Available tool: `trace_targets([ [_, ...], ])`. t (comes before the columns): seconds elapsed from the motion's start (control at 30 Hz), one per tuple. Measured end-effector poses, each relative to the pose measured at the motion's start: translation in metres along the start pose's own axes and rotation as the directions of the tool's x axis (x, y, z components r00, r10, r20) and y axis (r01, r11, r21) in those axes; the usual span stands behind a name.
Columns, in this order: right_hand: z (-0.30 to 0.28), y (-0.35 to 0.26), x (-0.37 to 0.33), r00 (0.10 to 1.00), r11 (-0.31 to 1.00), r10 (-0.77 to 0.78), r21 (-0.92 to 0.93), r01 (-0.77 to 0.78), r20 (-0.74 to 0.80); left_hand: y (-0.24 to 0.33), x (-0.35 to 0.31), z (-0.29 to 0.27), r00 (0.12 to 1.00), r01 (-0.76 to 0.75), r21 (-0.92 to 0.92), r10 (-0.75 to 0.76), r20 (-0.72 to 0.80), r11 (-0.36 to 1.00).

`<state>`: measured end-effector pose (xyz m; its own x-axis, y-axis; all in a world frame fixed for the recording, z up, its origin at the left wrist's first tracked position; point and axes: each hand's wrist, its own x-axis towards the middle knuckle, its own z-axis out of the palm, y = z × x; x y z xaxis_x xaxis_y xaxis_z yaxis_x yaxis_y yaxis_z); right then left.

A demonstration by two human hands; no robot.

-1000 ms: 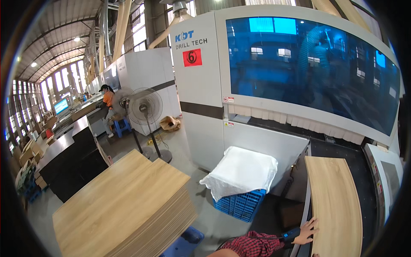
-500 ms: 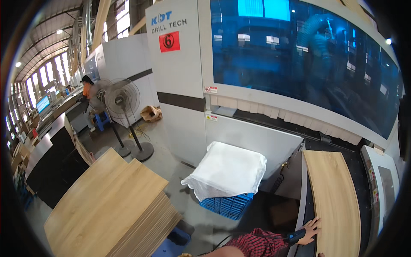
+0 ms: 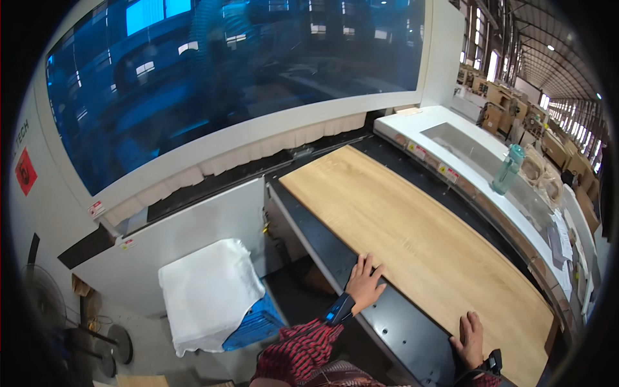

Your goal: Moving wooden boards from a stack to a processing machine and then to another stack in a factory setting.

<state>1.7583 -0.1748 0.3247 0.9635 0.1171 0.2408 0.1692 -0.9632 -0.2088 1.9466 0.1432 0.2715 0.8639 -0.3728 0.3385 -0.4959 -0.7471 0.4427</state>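
Note:
A long wood-grain board [image 3: 412,242] lies flat on the dark bed [image 3: 322,242] of a large machine. My left hand [image 3: 365,285] rests at the board's near long edge, fingers apart and stretched onto its surface. Further to the right along that edge is my right hand [image 3: 470,338], its fingertips on the board and thumb apart from the fingers. Neither hand is closed around anything. Both wrists carry dark bands with small devices.
The machine's blue window [image 3: 251,77] rises beyond the board. A white ledge [image 3: 477,168] holding a teal bottle [image 3: 509,169] and papers runs along the right. At left stand a blue crate [image 3: 255,322] under a white cover [image 3: 206,290] and a standing fan [image 3: 45,297].
The view has swung to the right, bringing the whole board and my right hand into sight. My left hand stays at the board's near edge. The board stack has nearly left the picture.

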Motion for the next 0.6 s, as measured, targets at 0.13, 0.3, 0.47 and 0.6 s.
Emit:
trace_targets([
  [0.13,-0.011,-0.001,-0.002,0.998,0.998,0.050,0.044,-0.048,-0.035,0.015,0.017,0.005,1.000,-0.004,0.021,0.004,0.021,1.000],
  [0.3,-0.012,0.019,0.004,0.998,0.997,0.059,0.059,-0.059,-0.011,0.012,0.040,0.011,0.990,0.041,0.044,-0.047,0.131,0.998],
  [0.47,-0.012,0.029,0.031,0.980,0.981,0.188,0.065,-0.183,-0.071,0.010,0.088,0.021,0.991,-0.049,0.059,0.042,0.125,0.997],
  [0.6,0.005,0.043,0.055,0.975,0.977,0.195,0.104,-0.184,-0.106,0.008,0.124,0.029,0.980,-0.030,0.076,0.014,0.201,0.997],
])
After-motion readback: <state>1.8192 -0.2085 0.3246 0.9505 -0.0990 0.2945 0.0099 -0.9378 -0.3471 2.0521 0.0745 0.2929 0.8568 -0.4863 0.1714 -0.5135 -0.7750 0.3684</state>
